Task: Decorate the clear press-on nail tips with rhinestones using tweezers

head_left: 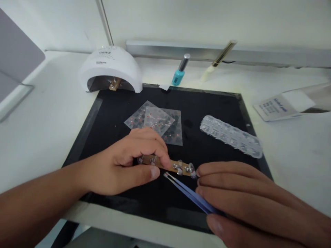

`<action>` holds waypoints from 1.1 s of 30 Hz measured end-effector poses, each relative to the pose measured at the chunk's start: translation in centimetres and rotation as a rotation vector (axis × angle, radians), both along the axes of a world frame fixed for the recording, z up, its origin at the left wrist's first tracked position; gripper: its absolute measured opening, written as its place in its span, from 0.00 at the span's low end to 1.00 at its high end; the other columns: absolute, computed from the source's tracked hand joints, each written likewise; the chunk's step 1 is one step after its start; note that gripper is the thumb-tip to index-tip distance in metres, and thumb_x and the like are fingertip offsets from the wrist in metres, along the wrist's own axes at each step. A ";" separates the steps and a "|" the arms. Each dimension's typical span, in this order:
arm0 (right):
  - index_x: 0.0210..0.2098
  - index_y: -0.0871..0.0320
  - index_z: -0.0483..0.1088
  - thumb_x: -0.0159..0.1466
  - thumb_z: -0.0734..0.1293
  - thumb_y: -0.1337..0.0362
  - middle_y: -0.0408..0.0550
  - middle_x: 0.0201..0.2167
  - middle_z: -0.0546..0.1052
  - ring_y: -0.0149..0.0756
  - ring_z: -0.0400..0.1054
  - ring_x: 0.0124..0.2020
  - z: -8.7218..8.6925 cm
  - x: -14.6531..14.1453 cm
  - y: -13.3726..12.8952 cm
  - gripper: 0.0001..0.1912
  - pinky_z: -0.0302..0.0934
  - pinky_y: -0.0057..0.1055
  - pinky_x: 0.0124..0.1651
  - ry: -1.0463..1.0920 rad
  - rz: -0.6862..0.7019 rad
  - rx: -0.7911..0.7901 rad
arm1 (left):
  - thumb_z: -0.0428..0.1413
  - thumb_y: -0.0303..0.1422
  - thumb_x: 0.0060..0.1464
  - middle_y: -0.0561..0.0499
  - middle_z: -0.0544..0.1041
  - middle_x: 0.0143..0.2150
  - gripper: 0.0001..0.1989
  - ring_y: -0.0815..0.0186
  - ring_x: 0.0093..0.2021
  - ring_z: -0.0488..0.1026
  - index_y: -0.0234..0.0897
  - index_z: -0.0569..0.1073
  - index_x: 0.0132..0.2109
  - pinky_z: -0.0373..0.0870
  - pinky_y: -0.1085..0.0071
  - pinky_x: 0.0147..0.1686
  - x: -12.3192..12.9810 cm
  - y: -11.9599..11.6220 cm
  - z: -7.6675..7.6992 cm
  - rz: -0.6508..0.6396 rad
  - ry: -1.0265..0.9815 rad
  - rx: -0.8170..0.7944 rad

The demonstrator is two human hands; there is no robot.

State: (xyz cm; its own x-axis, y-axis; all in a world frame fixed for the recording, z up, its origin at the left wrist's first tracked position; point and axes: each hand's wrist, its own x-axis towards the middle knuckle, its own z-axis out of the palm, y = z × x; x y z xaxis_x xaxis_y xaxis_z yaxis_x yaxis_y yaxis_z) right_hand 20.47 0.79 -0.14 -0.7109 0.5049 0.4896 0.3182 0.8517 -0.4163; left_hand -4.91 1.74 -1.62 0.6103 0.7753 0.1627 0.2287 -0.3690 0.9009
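My left hand (137, 158) is curled over a narrow wooden nail tip stand (169, 164), with the index finger and thumb closed about its middle. Metal posts rise from the stand and carry clear nail tips (191, 168), some partly hidden by my fingers. In my right hand (243, 193) is a pair of blue tweezers (192, 195), pinched between thumb and fingers. Their points hold a tiny reddish piece near my left thumb, too small to name. My right fingertips lie close to the stand's right end.
Behind my left hand, two clear sticker sheets (161, 122) overlap on the black mat (207, 103). A clear compartment case (231, 136) lies to the right. Along the back stand a white nail lamp (111, 65), a turquoise polish bottle (178, 75) and a pale brush-like tool (217, 62). An alcohol pad box (274, 106) is far right.
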 end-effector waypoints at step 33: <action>0.28 0.52 0.78 0.62 0.72 0.68 0.47 0.32 0.85 0.35 0.80 0.33 0.2 -0.4 -0.2 0.07 0.75 0.30 0.51 0.132 0.090 -0.175 | 0.58 0.25 0.56 0.48 0.74 0.39 0.05 0.63 0.44 0.72 0.36 0.70 0.33 0.65 0.61 0.57 0.1 0.4 0.6 -0.193 -0.180 -0.196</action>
